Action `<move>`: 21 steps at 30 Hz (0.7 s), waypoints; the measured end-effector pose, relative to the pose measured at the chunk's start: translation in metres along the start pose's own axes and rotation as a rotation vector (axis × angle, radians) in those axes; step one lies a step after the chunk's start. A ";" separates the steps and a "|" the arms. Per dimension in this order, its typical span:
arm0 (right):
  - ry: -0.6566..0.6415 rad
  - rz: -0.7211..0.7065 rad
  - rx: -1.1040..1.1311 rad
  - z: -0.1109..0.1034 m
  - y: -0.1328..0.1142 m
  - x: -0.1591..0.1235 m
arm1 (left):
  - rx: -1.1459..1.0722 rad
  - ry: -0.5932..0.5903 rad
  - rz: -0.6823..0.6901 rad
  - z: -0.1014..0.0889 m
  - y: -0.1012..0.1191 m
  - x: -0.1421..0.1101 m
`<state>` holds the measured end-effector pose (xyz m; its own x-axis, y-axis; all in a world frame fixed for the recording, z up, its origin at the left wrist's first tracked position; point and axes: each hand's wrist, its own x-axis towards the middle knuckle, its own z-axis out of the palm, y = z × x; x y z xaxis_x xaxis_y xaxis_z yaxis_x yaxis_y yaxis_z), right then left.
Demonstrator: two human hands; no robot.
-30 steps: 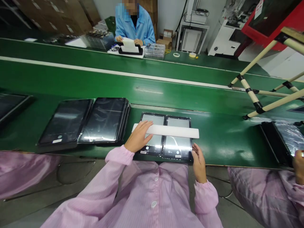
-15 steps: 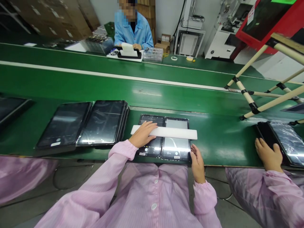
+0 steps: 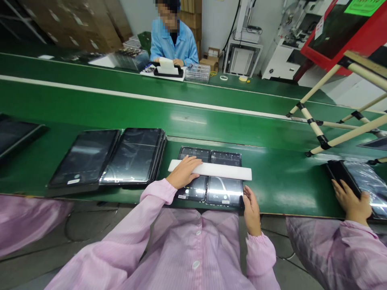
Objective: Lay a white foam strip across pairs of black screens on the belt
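Two dark tablets lie side by side before me, the left tablet [image 3: 193, 191] and the right tablet [image 3: 224, 189], each with a small white label near its lower edge. Across both rests a long white bar [image 3: 226, 170], which looks like foam. My left hand [image 3: 184, 171] lies over the bar's left end, fingers along its upper edge and thumb at its lower edge. At the right tablet's lower right edge is my right hand [image 3: 251, 209], fingers apart and holding nothing. Whether its fingertips touch the tablet, I cannot tell.
Left of the pair are stacked tablets [image 3: 133, 155] and another tablet [image 3: 86, 157]. At right, a co-worker's hand [image 3: 352, 201] touches a wrapped tablet [image 3: 370, 185]. A tube frame [image 3: 314, 125] stands on the green bench [image 3: 290, 181]. Across it sits a person in blue [image 3: 189, 44].
The right tablet's screen has gone from light grey to dark. My hands and the white bar hold their places on the tablets. The co-worker's hand at right has shifted slightly.
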<state>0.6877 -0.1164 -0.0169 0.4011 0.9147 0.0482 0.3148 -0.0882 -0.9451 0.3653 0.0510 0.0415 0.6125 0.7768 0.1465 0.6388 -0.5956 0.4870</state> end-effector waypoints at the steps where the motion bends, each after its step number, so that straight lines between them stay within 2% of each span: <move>1: 0.004 0.017 0.005 0.000 -0.001 0.000 | -0.011 0.010 0.008 -0.002 0.003 0.000; 3: 0.016 0.060 0.023 0.001 -0.004 -0.001 | -0.046 0.059 0.017 -0.009 0.012 -0.002; 5: 0.022 0.088 0.039 0.003 -0.007 -0.002 | -0.107 0.155 -0.031 -0.019 0.019 -0.009; 8: 0.023 0.103 0.054 0.004 -0.009 -0.003 | -0.213 0.293 -0.280 -0.033 0.022 -0.028; 10: 0.030 0.113 0.062 0.003 -0.008 -0.002 | -0.261 0.305 -0.489 -0.035 0.019 -0.044; 12: 0.035 0.116 0.069 0.001 -0.005 -0.001 | -0.297 0.278 -0.643 -0.029 0.013 -0.058; 14: 0.033 0.106 0.083 0.000 -0.001 0.000 | -0.341 0.283 -0.735 -0.018 0.009 -0.068; 17: 0.018 0.050 0.106 0.000 0.005 -0.002 | -0.453 0.363 -0.832 -0.002 0.006 -0.073; 21: 0.014 -0.015 0.058 0.005 0.007 -0.006 | -0.742 0.496 -0.953 0.003 0.008 -0.073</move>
<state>0.6834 -0.1207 -0.0250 0.4087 0.9103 0.0662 0.2703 -0.0514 -0.9614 0.3270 -0.0108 0.0325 -0.2736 0.9154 -0.2952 0.2183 0.3580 0.9079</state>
